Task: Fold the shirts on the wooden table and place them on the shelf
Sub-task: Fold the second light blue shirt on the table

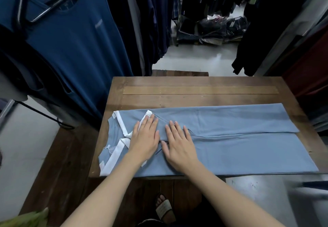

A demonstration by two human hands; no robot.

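A light blue shirt [239,138] with white trim at collar and sleeves lies lengthwise across the wooden table [195,90], its collar end at the left. Both long sides are folded in toward the middle, where their edges meet in a seam. My left hand [144,139] lies flat on the folded-in sleeves near the collar, fingers straight. Just to the right of it, my right hand [179,146] presses flat on the cloth, fingers spread. Neither hand grips the fabric.
A dark blue T-shirt [74,37] hangs on a hanger close to the table's left edge. Racks of dark clothes line both sides. Bagged garments [213,30] are piled on the floor beyond the table. My sandalled foot [164,209] stands below the near edge.
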